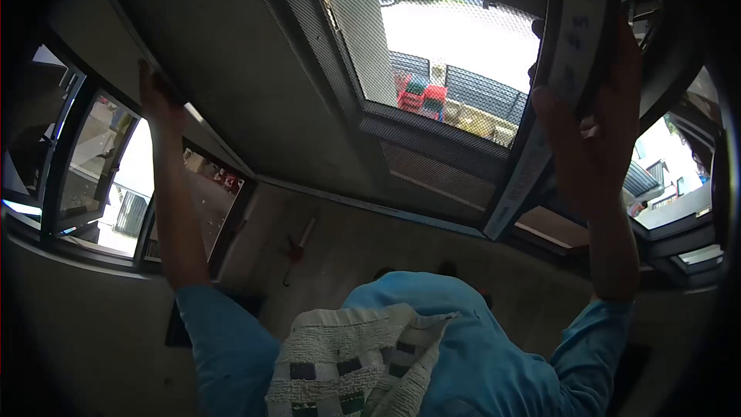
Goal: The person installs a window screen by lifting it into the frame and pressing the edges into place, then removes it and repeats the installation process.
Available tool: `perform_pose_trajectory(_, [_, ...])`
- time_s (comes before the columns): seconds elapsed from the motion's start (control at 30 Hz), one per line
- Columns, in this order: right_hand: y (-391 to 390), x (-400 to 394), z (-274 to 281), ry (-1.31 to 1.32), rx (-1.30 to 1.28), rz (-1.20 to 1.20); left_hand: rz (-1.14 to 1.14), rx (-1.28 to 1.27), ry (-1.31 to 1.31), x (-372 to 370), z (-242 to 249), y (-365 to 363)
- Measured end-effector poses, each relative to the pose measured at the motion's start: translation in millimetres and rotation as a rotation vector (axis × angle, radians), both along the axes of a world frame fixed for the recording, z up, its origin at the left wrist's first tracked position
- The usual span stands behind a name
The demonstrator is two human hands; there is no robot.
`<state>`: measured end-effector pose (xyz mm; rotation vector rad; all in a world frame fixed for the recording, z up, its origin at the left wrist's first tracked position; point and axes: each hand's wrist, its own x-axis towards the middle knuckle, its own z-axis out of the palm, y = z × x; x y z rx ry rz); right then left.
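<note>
A large framed mesh screen [301, 108] is held up in front of me, tilted, with the window seen through its mesh. Its near and right edges carry pale strips of film with blue print. My left hand [160, 96] grips the left edge with the arm stretched up; its fingers are in shadow and partly behind the frame. On the right edge, my right hand [590, 123] is wrapped round the frame, thumb on the near face and fingertips showing on the mesh side.
Open window panes [96, 162] stand at the left, and more window frames [671, 193] at the right. A thin tool with a hooked end [296, 251] lies on the floor [332, 262]. A checked towel [347, 363] hangs over my blue shirt. Outside are a fence and red stacked objects.
</note>
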<state>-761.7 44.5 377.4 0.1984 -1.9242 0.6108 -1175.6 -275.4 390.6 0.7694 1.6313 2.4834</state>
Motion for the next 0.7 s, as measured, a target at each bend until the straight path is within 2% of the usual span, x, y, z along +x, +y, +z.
perform_pose_trajectory(0.07, [-24,-14,-38,-0.097,-0.208,0.042,-0.044,-0.072,-0.012,-7,-71,-28])
perform_pose_trajectory(0.1, [-35,-15,-57,-0.176,-0.327,0.022,0.065,-0.112,-0.049,-7,-111,-34])
perform_pose_trajectory(0.17, [-55,-21,-120,-0.32,-0.553,-0.03,0.102,-0.21,-0.155,18,-164,-39])
perform_pose_trajectory(0.23, [-74,-20,-184,-0.343,-0.806,0.009,0.033,-0.457,-0.15,37,-215,-60])
perform_pose_trajectory(0.3, [-79,-11,-247,-0.553,-1.003,-0.052,-0.031,-0.485,-0.406,35,-276,-78])
perform_pose_trajectory(0.37, [-91,-4,-298,-0.662,-1.316,-0.098,-0.065,-0.287,-0.666,40,-332,-84])
perform_pose_trajectory(0.47, [-116,12,-381,-0.624,-1.537,-0.353,-0.252,-0.125,-0.83,42,-431,-94])
perform_pose_trajectory(0.57, [-113,39,-448,-0.617,-1.67,-0.388,-0.391,-0.007,-1.009,50,-468,-69])
perform_pose_trajectory(0.67, [-110,59,-505,-0.585,-1.793,-0.534,-0.255,-0.135,-1.12,70,-477,-18])
perform_pose_trajectory(0.7, [-106,73,-535,-0.691,-1.756,-0.521,-0.281,-0.185,-1.123,71,-499,-9])
